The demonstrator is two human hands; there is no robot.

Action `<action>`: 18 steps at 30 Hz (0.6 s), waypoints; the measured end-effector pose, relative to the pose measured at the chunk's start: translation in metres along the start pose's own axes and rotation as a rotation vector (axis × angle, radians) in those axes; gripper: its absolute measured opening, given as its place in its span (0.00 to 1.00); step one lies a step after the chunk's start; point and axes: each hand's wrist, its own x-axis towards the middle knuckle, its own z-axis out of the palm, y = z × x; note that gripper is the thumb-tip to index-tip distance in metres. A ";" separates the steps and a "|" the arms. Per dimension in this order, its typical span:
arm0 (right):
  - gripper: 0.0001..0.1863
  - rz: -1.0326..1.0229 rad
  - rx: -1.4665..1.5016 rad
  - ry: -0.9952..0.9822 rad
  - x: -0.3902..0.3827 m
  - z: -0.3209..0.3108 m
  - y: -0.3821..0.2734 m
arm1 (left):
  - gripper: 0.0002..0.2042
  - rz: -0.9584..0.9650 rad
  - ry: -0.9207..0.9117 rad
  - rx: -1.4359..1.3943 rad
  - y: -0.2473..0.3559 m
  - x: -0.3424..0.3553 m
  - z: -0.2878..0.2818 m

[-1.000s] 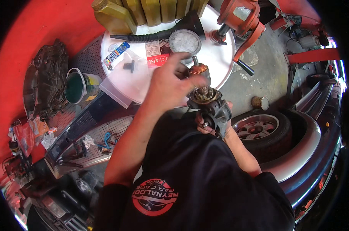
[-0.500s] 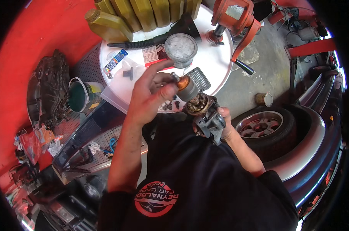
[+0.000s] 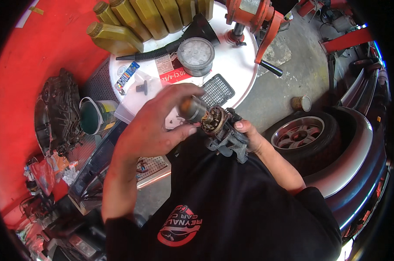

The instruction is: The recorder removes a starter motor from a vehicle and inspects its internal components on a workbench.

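In front of my chest is what looks like a starter motor, its dark, greasy metal housing [image 3: 231,143] tilted up to the left. My right hand [image 3: 252,137] is closed around the housing's right side, thumb on top. From its exposed end sticks out a cylindrical armature [image 3: 193,109], with copper colour at the tip. My left hand [image 3: 147,124] is spread around the armature, index finger above and thumb below. The thumb tip is by small reddish wires at the armature's base; whether it touches them I cannot tell. A black mesh grille [image 3: 218,90] lies just beyond on the table.
The round white table [image 3: 238,82] bears a clear lidded tub [image 3: 196,56], a black funnel [image 3: 201,32], several olive oil bottles [image 3: 149,17] and a red hand-crank pump [image 3: 249,13]. A bucket [image 3: 97,115] stands left. A wheel [image 3: 299,132] lies right, beside a car bumper [image 3: 349,165].
My left hand has come lower and to the left, its thumb now near the armature's base. The armature has tilted further left, and the view has shifted slightly.
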 end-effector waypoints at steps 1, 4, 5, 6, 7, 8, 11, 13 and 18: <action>0.51 -0.001 0.004 0.001 0.000 0.002 -0.001 | 0.32 -0.001 -0.004 0.000 0.003 0.001 -0.003; 0.50 -0.036 -0.059 -0.008 -0.001 0.003 -0.003 | 0.24 -0.820 -0.211 0.071 0.025 0.025 -0.024; 0.49 -0.016 -0.095 -0.015 -0.001 0.000 -0.003 | 0.24 -0.817 -0.215 0.073 0.021 0.023 -0.025; 0.49 0.003 -0.131 -0.022 -0.001 -0.001 -0.002 | 0.22 -0.705 -0.130 0.086 0.017 0.017 -0.026; 0.49 0.000 -0.126 -0.019 -0.001 0.000 -0.003 | 0.20 -0.593 -0.050 0.097 0.016 0.012 -0.026; 0.48 0.011 -0.114 -0.015 -0.001 0.003 -0.005 | 0.19 -0.375 -0.052 0.197 0.022 0.007 -0.024; 0.46 0.022 -0.110 -0.022 -0.002 0.001 -0.005 | 0.20 -0.070 -0.247 0.137 0.026 0.003 -0.018; 0.45 0.029 -0.121 -0.046 -0.003 0.001 -0.004 | 0.20 -0.231 -0.327 0.208 0.025 0.005 -0.030; 0.41 0.016 -0.193 -0.043 -0.004 -0.008 -0.003 | 0.23 -0.706 -0.235 0.184 0.036 0.009 -0.036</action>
